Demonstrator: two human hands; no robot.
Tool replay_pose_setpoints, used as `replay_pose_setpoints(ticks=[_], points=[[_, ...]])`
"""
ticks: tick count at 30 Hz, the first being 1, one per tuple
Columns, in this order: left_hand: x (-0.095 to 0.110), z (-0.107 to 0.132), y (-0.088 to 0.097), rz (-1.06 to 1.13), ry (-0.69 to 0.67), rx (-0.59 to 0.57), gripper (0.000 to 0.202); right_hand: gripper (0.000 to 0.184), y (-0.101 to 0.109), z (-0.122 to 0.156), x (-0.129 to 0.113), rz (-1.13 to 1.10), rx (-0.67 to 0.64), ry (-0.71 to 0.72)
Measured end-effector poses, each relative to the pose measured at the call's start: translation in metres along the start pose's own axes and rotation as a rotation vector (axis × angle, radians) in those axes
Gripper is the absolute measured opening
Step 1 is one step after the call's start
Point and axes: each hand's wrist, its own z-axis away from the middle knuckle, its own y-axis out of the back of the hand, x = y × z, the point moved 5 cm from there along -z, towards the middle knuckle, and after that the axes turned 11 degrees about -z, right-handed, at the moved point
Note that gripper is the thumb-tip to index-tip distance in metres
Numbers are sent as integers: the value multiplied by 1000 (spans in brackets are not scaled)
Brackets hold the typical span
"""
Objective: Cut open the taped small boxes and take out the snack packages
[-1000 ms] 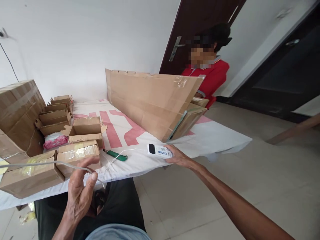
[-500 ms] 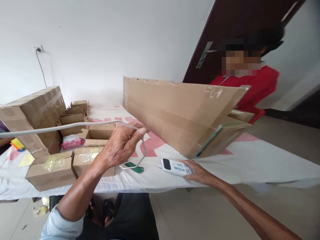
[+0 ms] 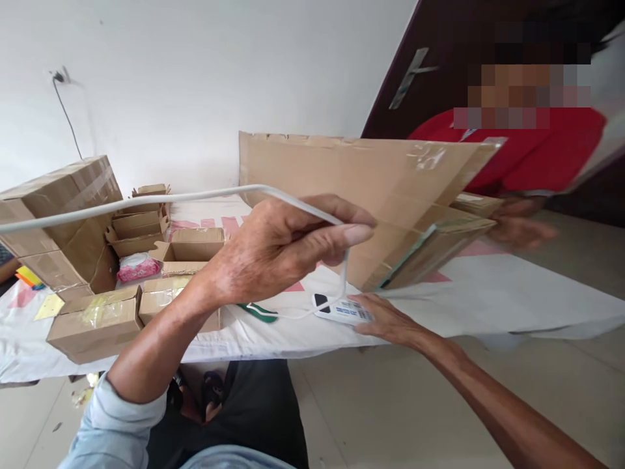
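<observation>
My left hand (image 3: 288,251) is raised over the table, thumb and fingers pinched on a white cable (image 3: 195,195). The cable comes in from the left edge and hangs in a loop below the fingers, its lower stretch passing near a white, flat device. My right hand (image 3: 390,319) grips the right end of this device (image 3: 342,309), which has a dark panel and blue markings and lies low at the tabletop. Whether the cable joins the device I cannot tell. A green curved object (image 3: 263,314) lies on the cloth below my left hand.
Closed cartons (image 3: 97,322) stand at the front left, with an open box (image 3: 193,251), a pink wipes pack (image 3: 138,266) and a big carton stack (image 3: 58,208) behind. A large cardboard piece (image 3: 332,195) stands at centre right. A person in red (image 3: 551,156) is beyond it.
My left hand has moved right and nearer the camera, carrying the cable with it. My right hand stays on the device. The person in red is closer, one hand now showing beside the cardboard.
</observation>
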Motion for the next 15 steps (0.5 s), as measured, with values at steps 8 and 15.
replay_pose_setpoints(ticks=[8,15], points=[[-17,5,4,53,57,44,35,60,6,25,-161,-444,-75,155],[-17,6,13,23,41,78,43,55,-30,46,-281,-662,-353,356]])
